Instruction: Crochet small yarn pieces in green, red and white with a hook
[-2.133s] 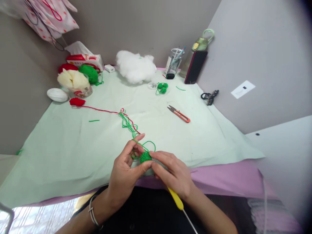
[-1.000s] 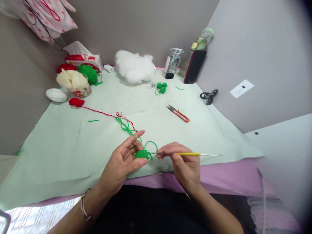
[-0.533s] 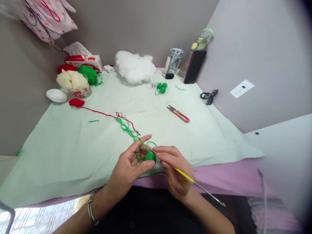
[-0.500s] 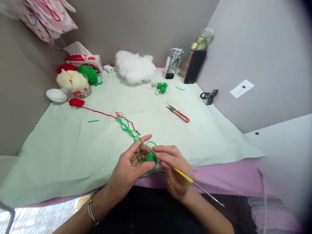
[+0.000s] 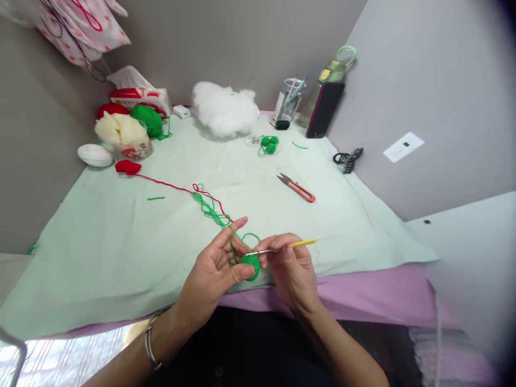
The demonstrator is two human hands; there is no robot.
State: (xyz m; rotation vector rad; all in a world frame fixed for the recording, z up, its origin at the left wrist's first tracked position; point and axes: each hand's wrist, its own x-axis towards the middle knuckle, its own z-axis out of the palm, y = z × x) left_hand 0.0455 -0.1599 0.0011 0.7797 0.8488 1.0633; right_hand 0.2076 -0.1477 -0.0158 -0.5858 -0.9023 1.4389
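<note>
My left hand [image 5: 215,271] pinches a small round green crochet piece [image 5: 250,262] between thumb and fingers, its index finger raised with green yarn [image 5: 213,210] running over it. In my right hand [image 5: 293,269] is a crochet hook [image 5: 304,243] with a yellow handle, held close to level. The hook's metal tip lies at the top edge of the green piece; whether it is inside a stitch I cannot make out. A loop of green yarn arches above the right fingertips. Beyond the left hand, the loose green strand lies tangled beside a red yarn strand [image 5: 163,183].
Orange-handled thread snips [image 5: 296,188] lie right of centre. Along the back are white stuffing [image 5: 226,110], a glass cup [image 5: 289,105], a phone [image 5: 325,110] against a bottle, and small green pieces [image 5: 269,144]. Red yarn [image 5: 128,167], a tissue box [image 5: 141,99] and a hair clip [image 5: 352,160] lie toward the sides.
The hook has swung from sloping down to the right to nearly level, its handle end rising. My right hand has turned with it. The left hand still holds the green piece.
</note>
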